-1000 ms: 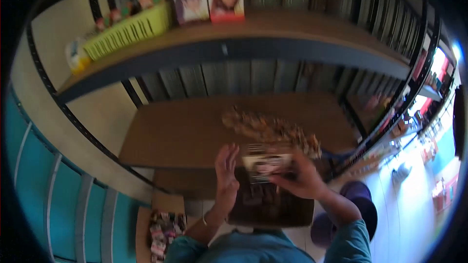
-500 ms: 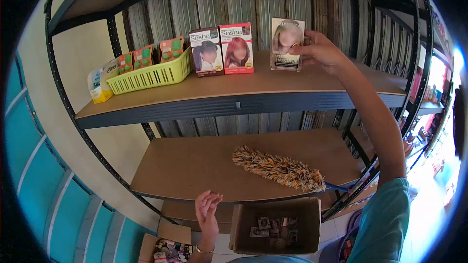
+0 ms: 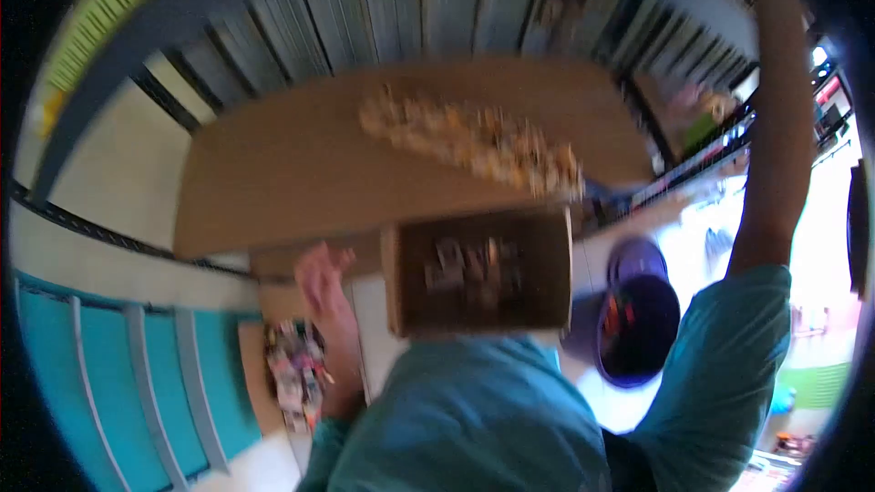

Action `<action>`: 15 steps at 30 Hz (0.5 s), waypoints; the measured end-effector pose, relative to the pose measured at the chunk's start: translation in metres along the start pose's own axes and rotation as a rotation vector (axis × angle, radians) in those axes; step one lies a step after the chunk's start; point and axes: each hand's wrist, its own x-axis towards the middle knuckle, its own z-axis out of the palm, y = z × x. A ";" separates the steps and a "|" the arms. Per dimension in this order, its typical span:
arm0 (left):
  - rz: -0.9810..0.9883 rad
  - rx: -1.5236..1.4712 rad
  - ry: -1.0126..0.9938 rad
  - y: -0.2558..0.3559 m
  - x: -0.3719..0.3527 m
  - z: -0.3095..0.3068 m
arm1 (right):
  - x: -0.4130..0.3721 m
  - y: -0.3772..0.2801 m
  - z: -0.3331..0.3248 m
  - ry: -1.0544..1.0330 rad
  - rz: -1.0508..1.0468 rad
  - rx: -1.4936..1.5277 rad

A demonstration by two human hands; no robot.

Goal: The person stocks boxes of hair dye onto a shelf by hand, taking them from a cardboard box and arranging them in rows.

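Note:
My left hand [image 3: 323, 279] hangs, open and holding nothing, just left of the big cardboard carton [image 3: 394, 284]. Several small boxes [image 3: 476, 266] with pictures on them lie on the carton's bottom, too blurred to read. My right forearm [image 3: 786, 118] reaches up along the right side, and the hand itself lies past the top edge of the view. The hair colour box last seen in its fingers is out of sight too. A fluffy brown and yellow duster [image 3: 474, 138] rests on the lower shelf [image 3: 273, 164].
A smaller open box [image 3: 296, 374] packed with mixed goods stands on the floor at left. Purple tubs [image 3: 643, 328] sit right of the carton. The upper shelf's dark edge [image 3: 182, 18] crosses the top, with a yellow-green basket [image 3: 114, 5] at the upper left.
My view has tipped downward, so the upper shelf's boxes have left the frame and the carton shows more fully. My right hand has gone out of view at the top.

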 end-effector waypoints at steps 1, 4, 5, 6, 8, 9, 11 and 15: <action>-0.050 -0.014 -0.047 -0.005 -0.002 -0.006 | -0.013 0.008 0.000 0.010 -0.017 -0.068; -0.148 0.017 -0.124 -0.008 -0.012 -0.019 | -0.065 0.043 -0.014 -0.019 0.060 -0.292; -0.189 0.012 -0.094 -0.011 -0.015 -0.023 | -0.083 0.052 -0.025 -0.040 0.090 -0.383; -0.221 0.005 -0.075 -0.013 -0.018 -0.027 | -0.103 0.062 -0.034 -0.065 0.132 -0.457; -0.262 0.005 -0.072 -0.016 -0.025 -0.032 | -0.142 0.088 -0.049 -0.137 0.243 -0.570; -0.264 0.006 -0.091 -0.018 -0.025 -0.032 | -0.159 0.100 -0.054 -0.177 0.294 -0.618; -0.281 0.011 -0.112 -0.020 -0.022 -0.028 | -0.188 0.122 -0.060 -0.257 0.382 -0.681; -0.289 -0.014 -0.153 -0.020 -0.016 -0.017 | -0.221 0.153 -0.059 -0.361 0.471 -0.742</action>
